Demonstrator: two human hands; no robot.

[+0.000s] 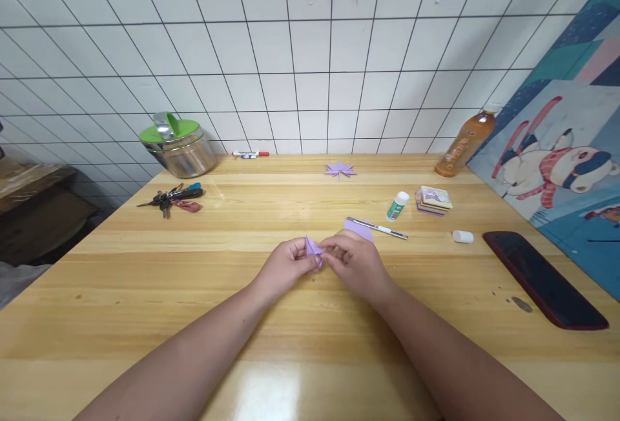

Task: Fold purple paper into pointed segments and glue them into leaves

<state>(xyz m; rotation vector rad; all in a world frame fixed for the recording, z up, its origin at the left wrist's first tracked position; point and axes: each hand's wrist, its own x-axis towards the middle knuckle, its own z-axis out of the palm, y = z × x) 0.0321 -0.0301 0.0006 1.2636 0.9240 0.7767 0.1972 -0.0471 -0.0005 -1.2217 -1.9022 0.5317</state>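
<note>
Between my two hands, just above the wooden table, is a small folded piece of purple paper [313, 248]. My left hand [289, 261] pinches it between thumb and fingers from the left. From the right, the thumb and forefinger of my right hand [352, 259] close on its right corner. Partly covered by my right hand, a flat purple sheet [365, 231] lies on the table. A pen [380, 228] with a silver tip rests across that sheet. Farther back, near the wall, lies a purple paper shape with several points [340, 170].
A glue stick [398, 206], its white cap [463, 236] and a stack of coloured paper [433, 201] are at right, with a phone [545, 279] and a tea bottle [467, 140]. Keys [174, 199], a green-lidded metal pot [181, 146] and a marker [250, 154] are at left.
</note>
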